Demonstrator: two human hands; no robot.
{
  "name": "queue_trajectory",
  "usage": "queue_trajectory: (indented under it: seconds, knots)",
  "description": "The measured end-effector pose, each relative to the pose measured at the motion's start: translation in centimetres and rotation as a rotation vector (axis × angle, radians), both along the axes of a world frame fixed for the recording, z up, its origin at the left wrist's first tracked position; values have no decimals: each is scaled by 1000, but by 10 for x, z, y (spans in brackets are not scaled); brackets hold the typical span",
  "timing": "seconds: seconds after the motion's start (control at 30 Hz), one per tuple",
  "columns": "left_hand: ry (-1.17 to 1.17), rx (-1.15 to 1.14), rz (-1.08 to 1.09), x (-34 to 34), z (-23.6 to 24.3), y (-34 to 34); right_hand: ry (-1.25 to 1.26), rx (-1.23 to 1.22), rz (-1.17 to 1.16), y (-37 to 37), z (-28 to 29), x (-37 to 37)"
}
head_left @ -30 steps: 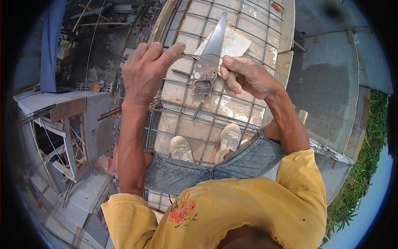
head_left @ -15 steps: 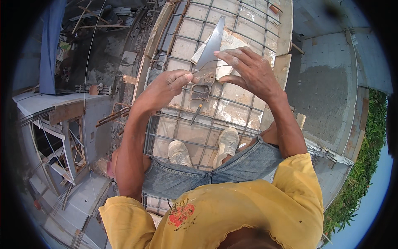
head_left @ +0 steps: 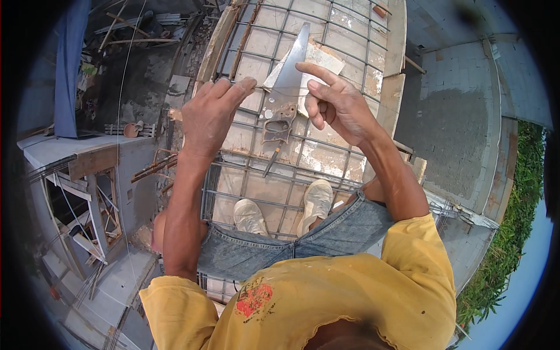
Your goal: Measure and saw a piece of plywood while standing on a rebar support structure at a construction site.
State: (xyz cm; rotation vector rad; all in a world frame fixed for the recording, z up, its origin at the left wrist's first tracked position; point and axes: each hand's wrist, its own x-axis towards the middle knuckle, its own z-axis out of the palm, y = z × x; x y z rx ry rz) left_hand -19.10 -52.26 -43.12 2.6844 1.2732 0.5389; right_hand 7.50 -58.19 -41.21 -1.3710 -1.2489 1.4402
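The left hand (head_left: 211, 119) is raised with its back up, its thumb and fingers pinched together on a thin wire (head_left: 279, 88). The wire crosses toward the right hand (head_left: 344, 108), whose index finger points out to the left, apart from the thumb; its other fingers curl inward, and whether they grip the wire cannot be told.

Below the wire, between the hands, lies a handsaw (head_left: 284, 96), its blade tip pointing away from the person and its worn handle toward them. The blade overlaps a creased white sheet (head_left: 322, 60). Just beyond the handle, on the person's side, is a slim dark rod with an orange band (head_left: 271, 161).

All this rests on a grid of steel bars (head_left: 245, 169) laid over pale, stained panels, with a wooden board (head_left: 392, 96) along the right edge. Nearer are two whitish shoes (head_left: 251, 217), denim shorts (head_left: 297, 236) and a yellow shirt (head_left: 344, 286) with a red print. Farther out, a blue cloth (head_left: 71, 76) hangs at upper left, a grey surface (head_left: 464, 116) spreads at right, and green plants (head_left: 507, 233) line the far right.
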Motion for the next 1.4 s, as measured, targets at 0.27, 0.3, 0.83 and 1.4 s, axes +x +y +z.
queue_trajectory:
  seconds: [0.27, 0.3, 0.83, 1.4]
  knots:
    - [-380, -894, 6, 5, -7, -4, -1177, 941, 4, -5, -24, -5]
    - [-393, -929, -17, 4, -4, -3, -1194, 1026, -52, -4, -25, -4]
    - [-185, 23, -111, -4, 3, 10, -16, -100, 141, 1, -15, -8]
    - [-275, -282, 6, 4, -6, 7, -743, 431, 110, 4, -13, 7]
